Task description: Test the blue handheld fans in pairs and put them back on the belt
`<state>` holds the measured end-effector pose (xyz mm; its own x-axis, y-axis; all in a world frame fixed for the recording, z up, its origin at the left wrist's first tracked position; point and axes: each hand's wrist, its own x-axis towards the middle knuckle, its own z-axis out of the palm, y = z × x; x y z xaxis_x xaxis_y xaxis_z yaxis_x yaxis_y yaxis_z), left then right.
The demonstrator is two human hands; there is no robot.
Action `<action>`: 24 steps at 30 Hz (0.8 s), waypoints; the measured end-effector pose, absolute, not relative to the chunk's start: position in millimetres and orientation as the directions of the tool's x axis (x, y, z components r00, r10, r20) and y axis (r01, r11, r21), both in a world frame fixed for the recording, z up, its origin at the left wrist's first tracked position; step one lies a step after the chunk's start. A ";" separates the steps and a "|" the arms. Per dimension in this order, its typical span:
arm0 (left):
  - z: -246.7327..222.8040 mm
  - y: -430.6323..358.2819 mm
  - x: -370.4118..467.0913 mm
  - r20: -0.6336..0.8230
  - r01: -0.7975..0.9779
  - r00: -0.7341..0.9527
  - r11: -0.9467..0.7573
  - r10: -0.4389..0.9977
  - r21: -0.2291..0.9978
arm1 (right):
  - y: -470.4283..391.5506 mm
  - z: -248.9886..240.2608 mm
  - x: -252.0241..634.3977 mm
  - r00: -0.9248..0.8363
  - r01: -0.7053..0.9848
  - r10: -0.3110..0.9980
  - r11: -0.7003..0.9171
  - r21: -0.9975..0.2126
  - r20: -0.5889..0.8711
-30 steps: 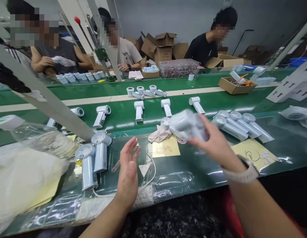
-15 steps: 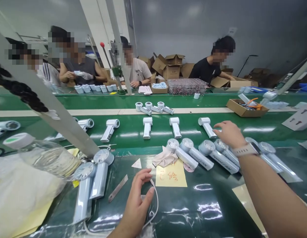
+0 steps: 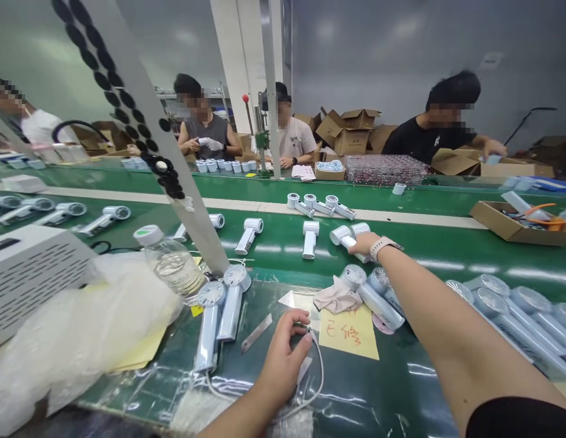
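My left hand point(image 3: 287, 353) is low over the near bench, fingers curled and thumb beneath, around the plug end of a white cable point(image 3: 320, 371). My right hand point(image 3: 366, 244) stretches out to the green belt, closed on the handle of a handheld fan point(image 3: 360, 229); its fingers partly hide that handle. Touching or very close to it lies another pale fan point(image 3: 341, 235). Left of my left hand, two light-blue fans point(image 3: 235, 298) lean side by side near a flat metal strip point(image 3: 256, 333). A crumpled cloth point(image 3: 338, 296) and a yellow note point(image 3: 349, 331) are between my hands.
More fans point(image 3: 493, 304) lie in a row at right, under and beyond my right forearm. A slanted post point(image 3: 192, 207) and a plastic bottle point(image 3: 173, 267) stand at left. An open carton point(image 3: 515, 225) sits across the belt. Several co-workers point(image 3: 294, 134) sit opposite.
The view has swung left. My right hand has closed on a belt fan and brought it left, beside another fan. My left hand keeps its place by the cable.
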<state>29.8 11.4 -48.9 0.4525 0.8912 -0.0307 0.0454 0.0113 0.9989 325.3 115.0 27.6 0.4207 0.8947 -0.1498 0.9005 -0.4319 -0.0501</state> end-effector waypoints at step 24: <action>-7.8 -4.1 -9.3 -0.288 -0.533 0.581 0.623 0.761 0.572 | -37.6 -26.9 148.6 0.202 0.806 0.971 -0.092 -0.585 0.125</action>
<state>-9.3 -4.1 -7.8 0.5807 0.7613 -0.2884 -0.5330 0.6233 0.5722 148.6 -37.6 -26.9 0.2017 0.9715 0.1248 0.8060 -0.0922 -0.5847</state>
